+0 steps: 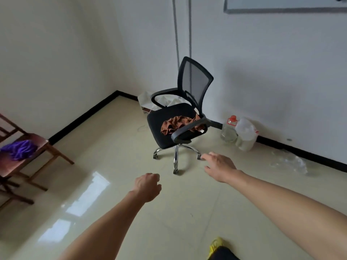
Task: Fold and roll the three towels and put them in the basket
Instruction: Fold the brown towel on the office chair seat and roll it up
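A crumpled brown towel (177,124) lies on the seat of a black office chair (170,117) in the middle of the room. A crumpled purple towel (19,149) rests on a wooden chair (40,142) at the left edge. My left hand (148,186) hangs over the floor in front of the office chair, fingers curled in with nothing in them. My right hand (219,166) reaches forward near the chair's wheeled base, fingers spread and empty. No third towel and no basket are in view.
A clear bottle with a red cap (230,129) and a white bag (246,134) stand by the right wall. Crumpled clear plastic (289,163) lies on the floor there. A lined bin (148,101) sits behind the chair. The tiled floor (116,147) is glossy.
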